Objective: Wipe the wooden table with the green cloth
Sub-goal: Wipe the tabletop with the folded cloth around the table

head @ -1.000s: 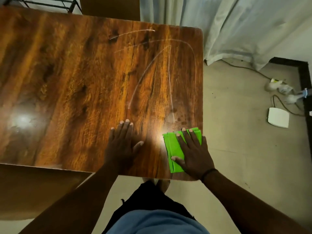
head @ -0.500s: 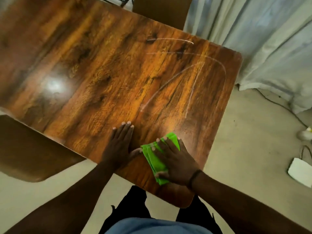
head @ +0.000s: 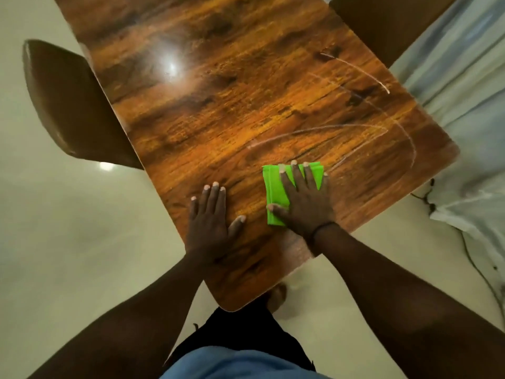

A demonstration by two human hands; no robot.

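The glossy wooden table (head: 232, 110) fills the middle of the head view, turned at an angle. A folded bright green cloth (head: 274, 190) lies flat on it near the front right edge. My right hand (head: 303, 201) presses down on the cloth with fingers spread, covering its right part. My left hand (head: 210, 222) rests flat on the bare wood to the left of the cloth, fingers apart, holding nothing. Thin pale curved streaks (head: 328, 129) cross the tabletop beyond the cloth.
A brown chair (head: 68, 105) stands at the table's left side and another brown chair back (head: 382, 23) at the far right. A pale curtain (head: 464, 119) hangs to the right, with a dark cable (head: 475, 266) on the light floor beneath it.
The view has swung, so the table appears rotated. My right hand has slid the green cloth across the near part of the table; my left hand stays flat on the wood.
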